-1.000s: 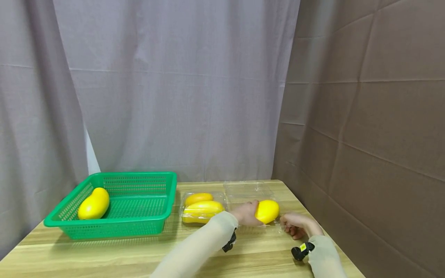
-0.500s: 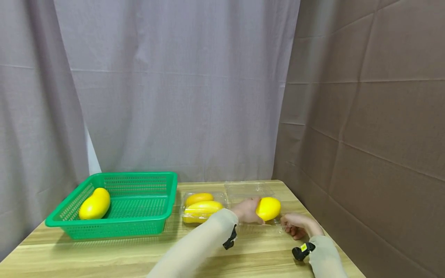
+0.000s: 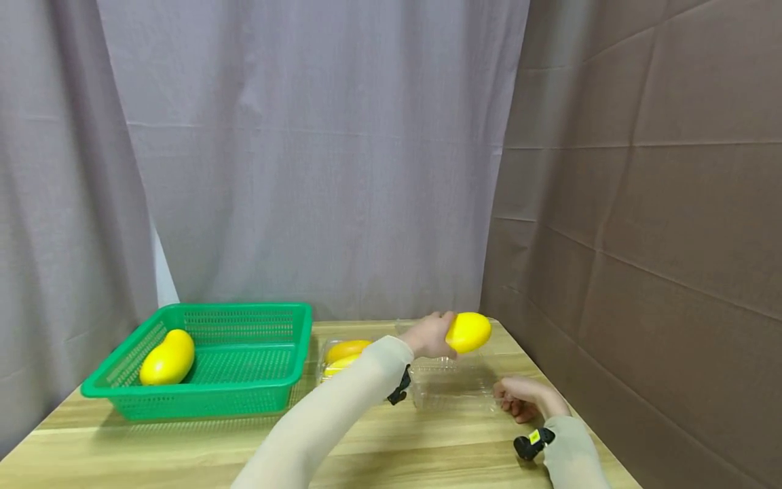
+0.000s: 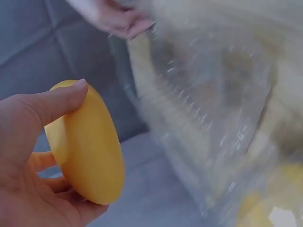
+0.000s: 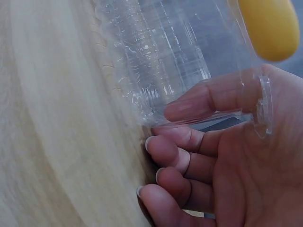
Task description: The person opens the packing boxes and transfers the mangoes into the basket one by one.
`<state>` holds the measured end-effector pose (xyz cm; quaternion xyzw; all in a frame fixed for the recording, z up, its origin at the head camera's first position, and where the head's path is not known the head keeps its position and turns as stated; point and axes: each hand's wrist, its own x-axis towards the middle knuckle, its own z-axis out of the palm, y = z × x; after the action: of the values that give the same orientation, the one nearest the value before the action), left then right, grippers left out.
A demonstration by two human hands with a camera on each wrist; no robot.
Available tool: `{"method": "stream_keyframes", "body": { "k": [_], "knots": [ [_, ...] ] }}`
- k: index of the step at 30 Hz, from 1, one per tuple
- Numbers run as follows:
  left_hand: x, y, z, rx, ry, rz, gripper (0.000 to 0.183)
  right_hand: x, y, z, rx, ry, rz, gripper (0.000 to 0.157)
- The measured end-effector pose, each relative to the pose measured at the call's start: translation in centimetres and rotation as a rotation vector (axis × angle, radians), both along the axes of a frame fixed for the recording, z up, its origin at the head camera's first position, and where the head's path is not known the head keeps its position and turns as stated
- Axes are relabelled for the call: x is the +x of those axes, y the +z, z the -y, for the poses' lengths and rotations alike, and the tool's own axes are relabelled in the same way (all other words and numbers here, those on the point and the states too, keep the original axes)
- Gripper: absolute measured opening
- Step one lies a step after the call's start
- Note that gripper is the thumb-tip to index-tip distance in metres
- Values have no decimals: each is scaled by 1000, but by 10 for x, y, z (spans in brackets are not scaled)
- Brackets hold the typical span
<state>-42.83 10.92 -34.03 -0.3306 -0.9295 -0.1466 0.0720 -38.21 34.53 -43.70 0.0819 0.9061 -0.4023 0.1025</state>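
Note:
My left hand (image 3: 432, 335) grips a yellow mango (image 3: 469, 332) above an open clear plastic box (image 3: 452, 387). In the left wrist view, the thumb lies across the mango (image 4: 87, 146) and the other fingers curl behind it. At the box's right end is my right hand (image 3: 518, 397). The right wrist view shows that hand (image 5: 246, 156) pinching the box wall, one digit seen through the plastic (image 5: 156, 61) and the other fingers curled below. Left of this box, a second clear box (image 3: 320, 370) contains yellow mangoes (image 3: 347, 351), partly hidden by my left sleeve.
A green slotted basket (image 3: 195, 392) stands on the left of the wooden table (image 3: 391, 455), with one mango (image 3: 168, 358) at its left side. Grey curtains (image 3: 305, 170) hang behind the table, and a brown cloth wall (image 3: 672, 272) rises along its right.
My left hand has lifted the mango up and away from the open box, uncovering more of the box. The right hand has stayed at the box's end.

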Motion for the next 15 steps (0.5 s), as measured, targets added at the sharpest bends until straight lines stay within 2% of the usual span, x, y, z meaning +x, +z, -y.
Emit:
{"method": "stream_keyframes", "body": {
  "k": [7, 10, 15],
  "knots": [
    [-9, 40, 25, 23, 31, -78, 90, 0, 4, -4, -4, -1, -8, 13],
    [-12, 50, 39, 31, 55, -90, 89, 1, 4, -3, 1, 5, -18, 12],
    [-17, 60, 69, 32, 103, -83, 88, -1, 1, 2, -6, 31, 4, 12]
  ]
}}
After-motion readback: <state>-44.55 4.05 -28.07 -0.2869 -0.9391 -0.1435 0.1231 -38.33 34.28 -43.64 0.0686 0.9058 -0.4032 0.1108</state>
